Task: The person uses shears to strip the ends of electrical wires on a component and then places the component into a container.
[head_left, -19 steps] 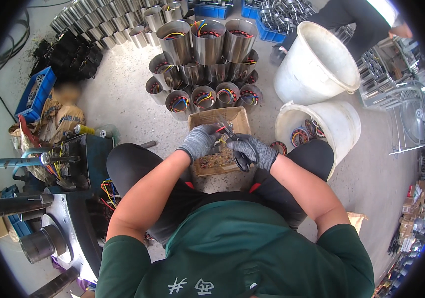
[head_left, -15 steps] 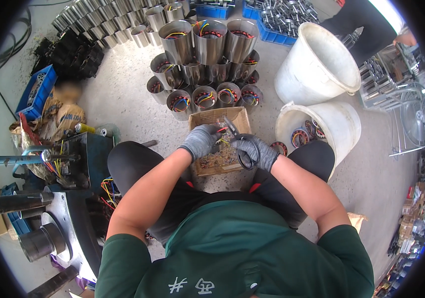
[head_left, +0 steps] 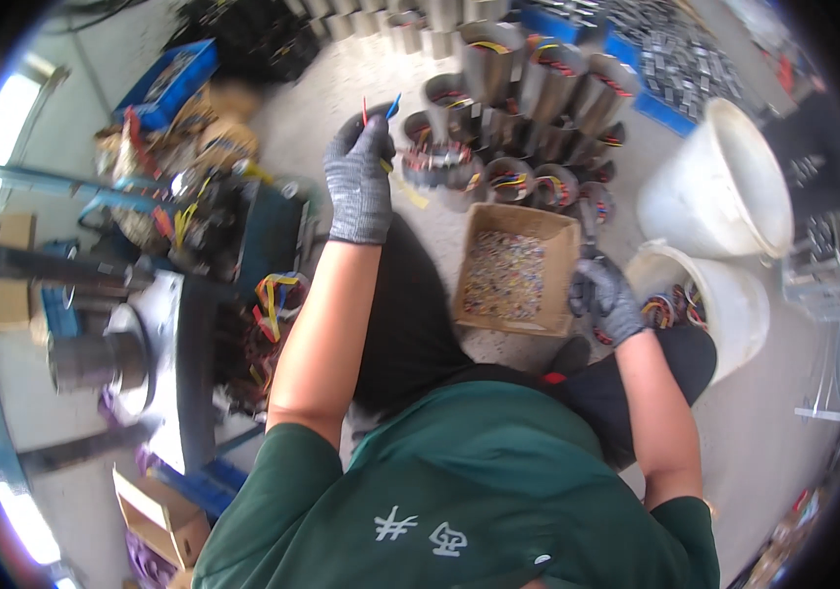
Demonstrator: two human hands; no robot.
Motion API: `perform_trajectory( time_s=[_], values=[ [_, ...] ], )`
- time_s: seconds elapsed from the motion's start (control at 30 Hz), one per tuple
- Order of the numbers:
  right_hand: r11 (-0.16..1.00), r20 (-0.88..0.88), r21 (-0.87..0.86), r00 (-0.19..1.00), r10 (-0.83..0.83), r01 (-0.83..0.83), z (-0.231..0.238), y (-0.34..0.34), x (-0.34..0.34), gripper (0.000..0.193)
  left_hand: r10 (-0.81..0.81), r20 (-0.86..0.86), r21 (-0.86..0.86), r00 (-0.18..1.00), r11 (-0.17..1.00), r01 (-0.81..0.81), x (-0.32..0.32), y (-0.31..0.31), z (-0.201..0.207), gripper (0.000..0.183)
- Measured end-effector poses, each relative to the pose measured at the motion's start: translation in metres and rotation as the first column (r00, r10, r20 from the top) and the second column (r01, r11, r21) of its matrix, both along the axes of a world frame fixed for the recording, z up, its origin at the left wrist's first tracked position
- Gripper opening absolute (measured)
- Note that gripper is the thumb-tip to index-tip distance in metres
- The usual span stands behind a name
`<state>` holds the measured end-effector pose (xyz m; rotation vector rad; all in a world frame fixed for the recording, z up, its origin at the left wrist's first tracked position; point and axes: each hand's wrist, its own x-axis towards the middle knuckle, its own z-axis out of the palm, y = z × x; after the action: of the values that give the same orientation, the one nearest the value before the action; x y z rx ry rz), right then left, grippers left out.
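My left hand (head_left: pixel 359 191), in a grey knit glove, is raised left of the cardboard box with its fingers closed. Red and blue wire ends (head_left: pixel 395 106) stick up from it. Just right of those fingers a blurred motor stator ring (head_left: pixel 436 165) with red windings shows; whether it joins the held wires I cannot tell. My right hand (head_left: pixel 608 297), gloved alike, is at the box's right edge, closed on dark-handled scissors (head_left: pixel 589 228) pointing away from me. Many small coloured wire scraps cover the bottom of the box (head_left: pixel 569 240), set on the floor between my legs.
Metal tubes (head_left: pixel 493 74) with wired stators inside stand stacked beyond the box. To the right are two white buckets (head_left: pixel 660 196), the nearer tipped and holding stators. Machinery with a metal plate (head_left: pixel 169 383) is close on my left. A blue crate (head_left: pixel 665 110) of metal parts lies far right.
My left hand has moved left and away from the box, with wire ends in it. My right hand stays by the box with the scissors. The view has turned left.
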<state>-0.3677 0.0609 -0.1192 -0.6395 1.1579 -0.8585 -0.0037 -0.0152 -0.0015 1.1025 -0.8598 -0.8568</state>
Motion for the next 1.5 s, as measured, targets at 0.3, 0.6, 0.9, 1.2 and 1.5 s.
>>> perform_trajectory(
  time_s=[0.3,0.6,0.9,1.2,1.5],
  values=[
    [0.993,-0.060,-0.109,0.997,0.045,-0.052,0.028,0.003,0.009,0.027,0.070,0.268,0.152,0.961,0.982,-0.114,0.133,0.116,-0.018,0.018],
    [0.993,0.003,-0.086,0.997,0.083,-0.083,0.020,0.008,0.005,0.050,-0.139,0.290,0.753,0.947,0.644,-0.136,0.234,0.251,-0.048,0.032],
    [0.995,-0.017,-0.039,0.996,0.087,-0.088,0.024,0.009,0.016,0.049,-0.330,0.151,0.855,0.932,0.516,0.045,0.226,0.300,-0.081,0.028],
    [1.000,0.015,-0.007,1.000,0.018,-0.018,0.012,0.014,-0.005,0.039,-0.861,0.443,0.893,0.248,0.399,-0.209,0.210,0.281,-0.143,0.032],
    [1.000,0.013,0.017,1.000,-0.003,0.003,0.005,0.022,-0.018,0.043,-0.917,0.294,0.953,0.270,0.262,-0.149,0.184,0.323,-0.233,0.031]
  ],
)
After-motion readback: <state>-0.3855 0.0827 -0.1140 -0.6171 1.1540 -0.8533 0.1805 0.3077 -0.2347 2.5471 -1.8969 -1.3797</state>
